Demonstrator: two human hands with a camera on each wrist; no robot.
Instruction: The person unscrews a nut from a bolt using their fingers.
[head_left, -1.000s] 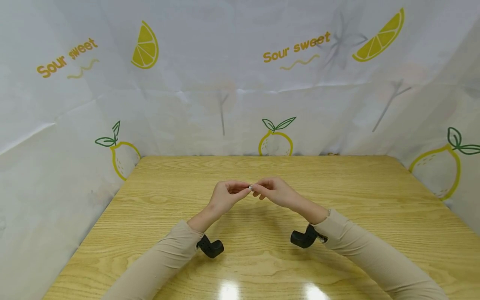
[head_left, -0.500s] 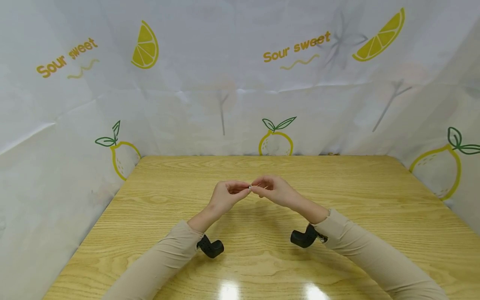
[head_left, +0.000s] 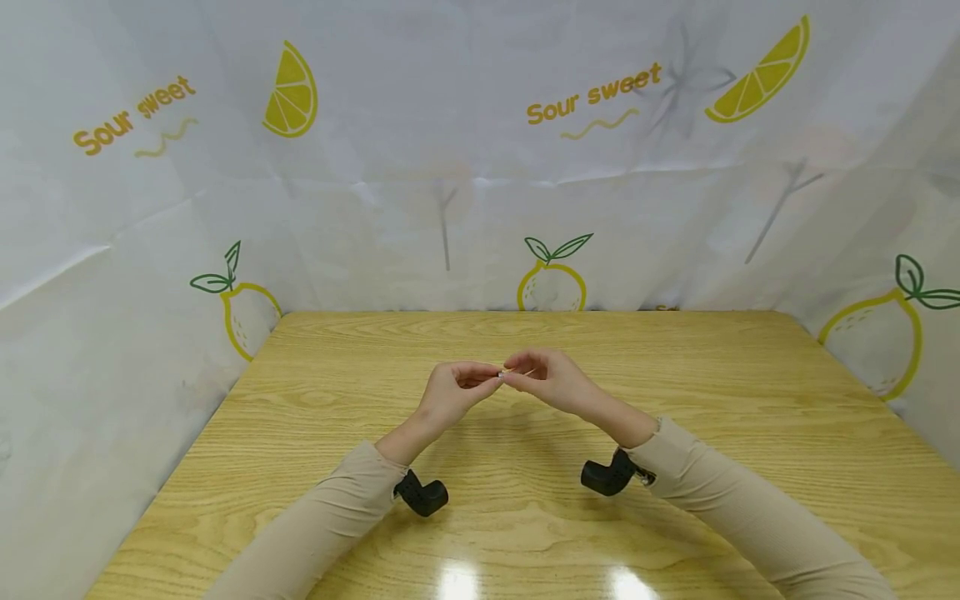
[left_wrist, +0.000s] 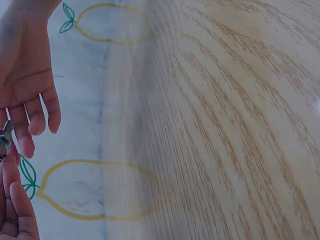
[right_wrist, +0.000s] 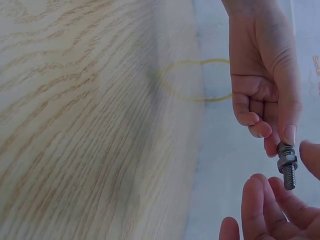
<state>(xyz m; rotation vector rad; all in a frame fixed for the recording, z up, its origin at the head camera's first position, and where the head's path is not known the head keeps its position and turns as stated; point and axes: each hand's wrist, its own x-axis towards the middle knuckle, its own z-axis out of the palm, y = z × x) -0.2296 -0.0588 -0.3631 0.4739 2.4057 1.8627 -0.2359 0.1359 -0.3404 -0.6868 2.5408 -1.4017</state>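
Note:
A small metal bolt (right_wrist: 289,172) with a hex nut (right_wrist: 287,161) on its thread is held in the air over the table. My left hand (head_left: 448,396) pinches its head end between thumb and fingertips, which hide the head. Several rings, like washers, show between the nut and the left thumb. My right hand (head_left: 553,383) has its thumb (right_wrist: 311,159) and fingers spread on either side of the nut and bare thread, with gaps visible between. In the left wrist view the bolt (left_wrist: 6,136) shows at the left edge, with the right hand's loose fingers above it.
A wooden table (head_left: 510,525) lies under both hands. Behind it and at the sides hangs a white cloth (head_left: 390,242) with lemon prints. Black wrist mounts (head_left: 422,493) sit below the sleeves.
The right thumb and fingers, together at the bolt's end a second ago, now stand apart, the index finger slightly higher. The left hand and both arms have stayed put.

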